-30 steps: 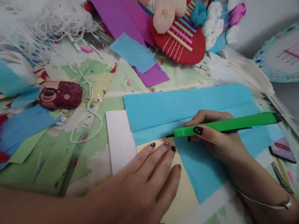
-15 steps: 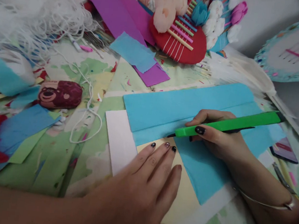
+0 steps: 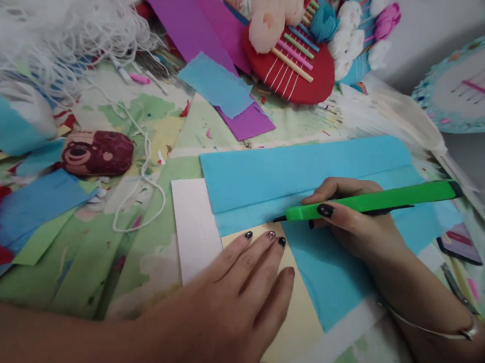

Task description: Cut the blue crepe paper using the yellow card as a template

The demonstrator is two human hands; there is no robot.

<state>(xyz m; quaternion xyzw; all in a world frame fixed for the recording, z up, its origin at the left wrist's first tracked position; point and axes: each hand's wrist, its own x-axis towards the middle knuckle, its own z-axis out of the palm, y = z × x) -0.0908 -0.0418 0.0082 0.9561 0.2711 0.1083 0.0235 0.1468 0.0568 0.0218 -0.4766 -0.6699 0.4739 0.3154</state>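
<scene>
My left hand (image 3: 234, 296) lies flat with fingers stretched over a pale yellow sheet (image 3: 295, 337), pressing it down. Between the fingers and thumb of my right hand (image 3: 351, 216) is a green pen (image 3: 379, 200) with a thin black tip. That tip touches down at the yellow sheet's top edge, just beyond my left fingertips. Blue folded paper (image 3: 278, 171) lies under the yellow sheet and spreads to the right. Beneath both, a white sheet (image 3: 190, 222) shows at the left and along the bottom.
At left are a tangle of white string (image 3: 67, 30), a maroon bear-print case (image 3: 98, 153) and coloured paper scraps (image 3: 39, 218). Purple strips (image 3: 182, 13) and a red decorated oval (image 3: 291, 65) lie at the back. A phone-like purple object (image 3: 464, 242) sits right of my wrist.
The green pen's tip has shifted very slightly to the right along the yellow sheet's edge. My left hand stays in place.
</scene>
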